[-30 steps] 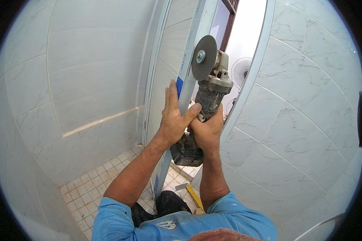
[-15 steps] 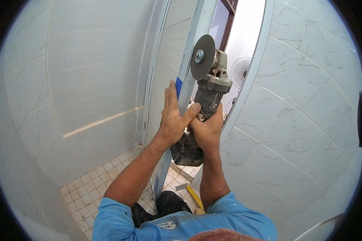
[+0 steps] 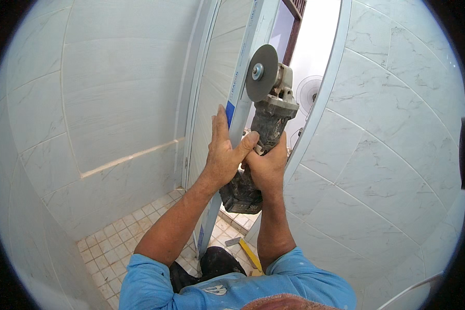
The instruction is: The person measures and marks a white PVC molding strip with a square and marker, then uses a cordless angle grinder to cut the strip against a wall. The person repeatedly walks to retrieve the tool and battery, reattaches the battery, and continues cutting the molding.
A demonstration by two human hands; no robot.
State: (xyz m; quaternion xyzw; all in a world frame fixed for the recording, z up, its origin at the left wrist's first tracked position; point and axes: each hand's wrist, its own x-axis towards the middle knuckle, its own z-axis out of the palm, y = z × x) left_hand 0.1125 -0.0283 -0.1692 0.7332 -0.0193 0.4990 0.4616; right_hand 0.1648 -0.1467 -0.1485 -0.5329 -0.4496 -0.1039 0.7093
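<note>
My right hand [image 3: 267, 168] wraps round the dark, worn body of a cordless angle grinder [image 3: 267, 124], held upright with its head at the top. A thin grey disc [image 3: 266, 85] sits on the head, close beside the edge of a pale blue-grey door [image 3: 249, 62]. The battery pack [image 3: 241, 196] shows below my wrists. My left hand [image 3: 223, 157] lies with its fingers stretched flat along the door near its edge. Its thumb reaches across to the grinder's body, next to my right thumb. Blue tape [image 3: 230, 112] sticks to the door edge by my left fingertips.
Behind the door edge, a doorway with a light frame [image 3: 321, 111] opens onto a room with a fan [image 3: 308, 94]. A yellow-handled try square [image 3: 249, 252] lies on the tiled floor [image 3: 120, 236]. Marbled tile walls [image 3: 377, 150] stand close on both sides.
</note>
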